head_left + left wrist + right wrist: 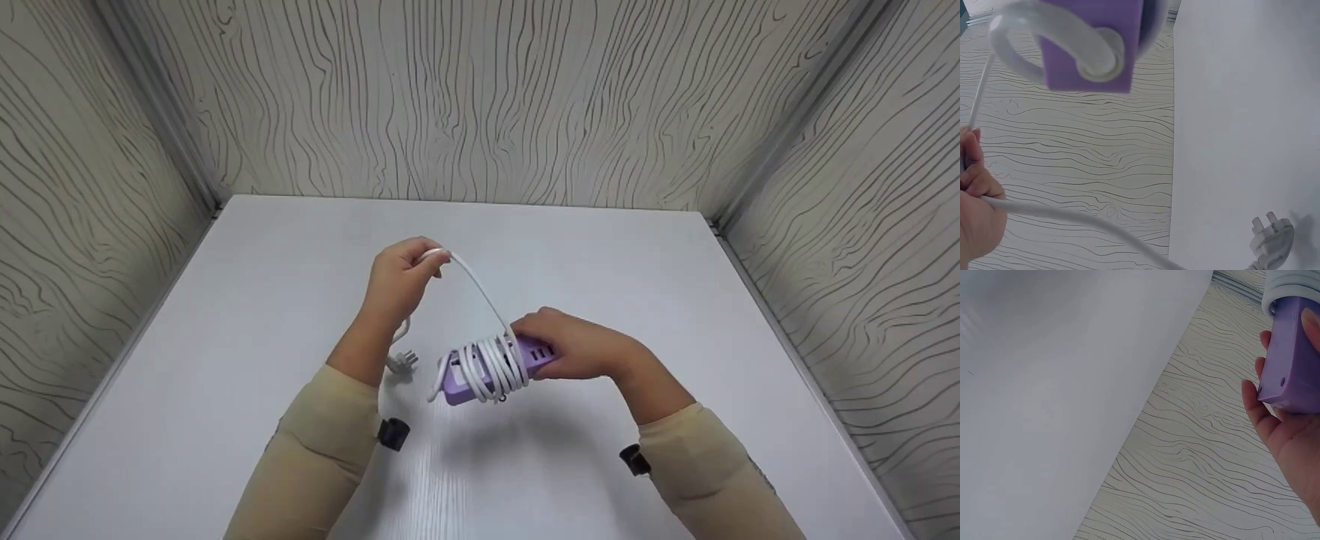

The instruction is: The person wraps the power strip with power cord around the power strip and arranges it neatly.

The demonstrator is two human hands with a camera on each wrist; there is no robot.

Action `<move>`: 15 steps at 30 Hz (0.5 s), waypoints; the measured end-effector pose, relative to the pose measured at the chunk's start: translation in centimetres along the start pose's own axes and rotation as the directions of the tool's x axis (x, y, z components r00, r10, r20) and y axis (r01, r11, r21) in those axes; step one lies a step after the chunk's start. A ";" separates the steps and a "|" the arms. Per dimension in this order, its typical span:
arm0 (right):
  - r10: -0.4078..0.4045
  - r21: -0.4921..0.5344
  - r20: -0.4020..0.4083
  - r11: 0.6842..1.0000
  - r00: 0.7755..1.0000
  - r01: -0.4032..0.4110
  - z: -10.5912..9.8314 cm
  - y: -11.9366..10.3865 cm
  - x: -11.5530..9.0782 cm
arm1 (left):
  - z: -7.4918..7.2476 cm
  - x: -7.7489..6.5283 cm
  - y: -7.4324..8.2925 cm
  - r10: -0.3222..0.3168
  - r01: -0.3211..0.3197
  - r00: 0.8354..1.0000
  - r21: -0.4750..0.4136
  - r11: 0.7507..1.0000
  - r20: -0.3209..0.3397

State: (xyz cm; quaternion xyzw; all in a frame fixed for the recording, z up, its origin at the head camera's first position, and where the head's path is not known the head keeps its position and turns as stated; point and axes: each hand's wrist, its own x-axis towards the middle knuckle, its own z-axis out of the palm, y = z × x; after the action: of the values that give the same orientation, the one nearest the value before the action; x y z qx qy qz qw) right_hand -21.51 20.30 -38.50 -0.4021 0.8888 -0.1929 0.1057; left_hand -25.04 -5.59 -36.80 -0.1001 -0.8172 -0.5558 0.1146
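A purple power strip (459, 388) is held above the table by my right hand (581, 345), whose fingers wrap its right end. Several turns of white cord (491, 367) go round the strip's middle. From there the cord rises to my left hand (401, 281), which pinches it between thumb and fingers, up and to the left of the strip. The loose cord runs down behind the left wrist to a white plug (403, 362) with its prongs showing. In the left wrist view, the cord's entry (1098, 59) into the strip's end is visible.
The white table (622, 262) lies under both hands. Wood-grain panels (465, 105) stand at its back and sides. A small black piece (394, 433) sits at the left sleeve, another (635, 459) at the right sleeve.
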 end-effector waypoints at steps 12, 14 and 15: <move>-0.138 0.101 -0.063 0.984 0.988 0.144 -1.9 -1.3 -0.3 | -0.3 0.9 -1.2 -0.122 0.129 0.989 -0.095 0.987 0.078; -0.169 0.110 -0.086 0.978 0.982 0.178 -2.3 -1.2 -0.5 | -0.5 0.8 -1.3 -0.130 0.140 0.987 -0.118 0.983 0.092; -0.181 0.116 -0.097 0.975 0.979 0.192 -2.6 -1.1 -0.6 | -0.5 0.7 -1.3 -0.131 0.143 0.987 -0.133 0.981 0.096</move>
State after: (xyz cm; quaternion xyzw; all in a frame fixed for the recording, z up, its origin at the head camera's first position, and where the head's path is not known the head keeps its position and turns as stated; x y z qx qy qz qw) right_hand -21.24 20.73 -35.68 -0.4676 0.8370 -0.2744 0.0738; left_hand -26.10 -6.55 -37.57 -0.0754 -0.7854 -0.6135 0.0334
